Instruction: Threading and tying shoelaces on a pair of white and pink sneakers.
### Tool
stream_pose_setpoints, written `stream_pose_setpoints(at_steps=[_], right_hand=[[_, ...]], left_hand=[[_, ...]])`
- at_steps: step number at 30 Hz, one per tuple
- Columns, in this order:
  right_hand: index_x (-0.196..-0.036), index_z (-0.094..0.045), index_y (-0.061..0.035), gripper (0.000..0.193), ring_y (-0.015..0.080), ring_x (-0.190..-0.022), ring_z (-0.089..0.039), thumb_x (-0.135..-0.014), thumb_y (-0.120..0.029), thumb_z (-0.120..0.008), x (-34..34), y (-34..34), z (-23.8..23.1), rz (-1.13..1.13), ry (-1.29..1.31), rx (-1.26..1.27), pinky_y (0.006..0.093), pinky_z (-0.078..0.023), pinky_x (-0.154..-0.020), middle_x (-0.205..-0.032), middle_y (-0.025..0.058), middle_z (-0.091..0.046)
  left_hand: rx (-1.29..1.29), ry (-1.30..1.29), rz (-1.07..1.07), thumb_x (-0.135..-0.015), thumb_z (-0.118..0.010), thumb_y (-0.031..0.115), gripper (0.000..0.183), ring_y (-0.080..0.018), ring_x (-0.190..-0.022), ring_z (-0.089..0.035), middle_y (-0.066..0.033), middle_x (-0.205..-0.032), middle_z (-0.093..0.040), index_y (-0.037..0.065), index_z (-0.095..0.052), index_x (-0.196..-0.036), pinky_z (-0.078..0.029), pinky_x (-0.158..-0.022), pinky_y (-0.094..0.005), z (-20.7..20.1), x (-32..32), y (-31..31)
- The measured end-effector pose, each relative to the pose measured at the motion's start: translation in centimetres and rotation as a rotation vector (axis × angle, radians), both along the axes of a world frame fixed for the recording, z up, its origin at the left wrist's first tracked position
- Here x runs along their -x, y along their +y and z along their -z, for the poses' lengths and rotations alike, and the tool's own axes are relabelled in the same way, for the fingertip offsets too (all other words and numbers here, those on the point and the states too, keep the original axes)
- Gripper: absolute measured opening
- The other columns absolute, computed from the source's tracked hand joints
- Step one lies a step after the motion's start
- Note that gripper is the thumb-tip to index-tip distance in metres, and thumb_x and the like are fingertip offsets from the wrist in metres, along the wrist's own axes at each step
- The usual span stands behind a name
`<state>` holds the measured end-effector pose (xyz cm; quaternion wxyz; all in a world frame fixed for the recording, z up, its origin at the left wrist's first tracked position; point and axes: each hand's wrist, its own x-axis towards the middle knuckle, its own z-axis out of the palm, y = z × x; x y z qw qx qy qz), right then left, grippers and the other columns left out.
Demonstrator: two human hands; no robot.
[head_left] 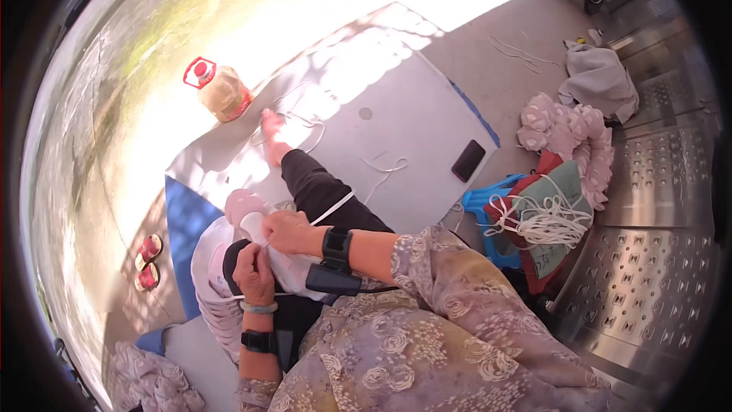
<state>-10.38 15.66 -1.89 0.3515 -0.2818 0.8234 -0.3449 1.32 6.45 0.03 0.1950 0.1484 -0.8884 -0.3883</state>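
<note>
Over my lap, my right hand (288, 233) is closed at a pale pink, soft-looking bundle (245, 204), and a white cord (334, 208) runs out from it across my dark trouser leg (324, 191). Just below and to the left, my left hand (254, 275) has its fingers curled in a pinch; what sits between them is hidden. More pale pink ringed material (210, 259) lies under and beside this hand. My bare foot (274, 137) rests on the white sheet (427, 130), with loose cord around it.
A red-capped jug (221, 91) stands beyond my foot. To the right lie a phone (468, 160), a blue stool (496, 217) with a tangle of white cord (545, 221), a pink heap (568, 137) and grey cloth (601, 80). Slippers (148, 263) and another pink heap (149, 381) are left.
</note>
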Motion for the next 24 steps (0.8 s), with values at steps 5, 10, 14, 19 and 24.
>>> stream_pose_setpoints(at_steps=[5,10,14,19,24], right_hand=[[-0.078,-0.063,-0.0087,0.012,0.0307,-0.096,-0.058,-0.070,-0.012,-0.055,0.0,-0.4,-0.5,-0.074,0.010,0.021,0.0444,-0.039,-0.079,-0.094,0.0124,-0.063],[-0.087,-0.059,-0.0063,0.019,0.0332,-0.096,-0.058,-0.069,-0.012,-0.057,-0.3,0.8,-0.2,-0.030,0.026,0.171,0.0462,-0.039,-0.079,-0.092,0.0158,-0.062],[-0.095,-0.053,-0.0059,0.028,0.0347,-0.093,-0.058,-0.069,-0.012,-0.060,1.0,2.5,-1.3,-0.132,0.131,0.193,0.0467,-0.038,-0.080,-0.093,0.0168,-0.061],[-0.099,-0.051,-0.0055,0.030,0.0342,-0.091,-0.058,-0.072,-0.014,-0.060,1.5,4.5,-2.0,-0.248,0.214,0.202,0.0462,-0.038,-0.077,-0.090,0.0169,-0.060],[-0.093,-0.050,-0.0040,0.022,0.0274,-0.083,-0.060,-0.078,-0.018,-0.058,0.7,5.4,-0.7,-0.259,0.563,0.248,0.0388,-0.048,-0.066,-0.084,0.0118,-0.057]], left_hand=[[0.125,0.060,0.069,-0.082,-0.055,0.000,0.006,-0.0252,-0.065,-0.048,-0.0117,-0.072,-0.049,-0.001,-0.050,-0.079,-0.041,-0.062,-0.0321,0.0,0.4,0.0],[-0.070,-0.079,-0.001,-0.088,-0.048,0.009,0.014,-0.0208,-0.065,-0.046,-0.0110,-0.069,-0.049,-0.001,-0.048,-0.078,-0.040,-0.062,-0.0308,0.7,0.3,-0.1],[-0.109,-0.094,-0.051,-0.089,-0.046,0.009,0.019,-0.0170,-0.061,-0.038,-0.0063,-0.065,-0.039,0.000,-0.041,-0.074,-0.036,-0.058,-0.0298,1.0,-1.3,-1.5],[0.088,-0.064,-0.425,-0.086,-0.048,0.007,0.009,-0.0179,-0.059,-0.039,-0.0080,-0.068,-0.044,-0.002,-0.048,-0.082,-0.035,-0.056,-0.0301,1.1,-10.7,-10.5],[0.874,-0.435,-0.941,-0.084,-0.048,0.010,0.015,-0.0298,-0.060,-0.049,-0.0166,-0.067,-0.053,-0.002,-0.053,-0.076,-0.041,-0.057,-0.0382,-0.9,-23.6,-18.5]])
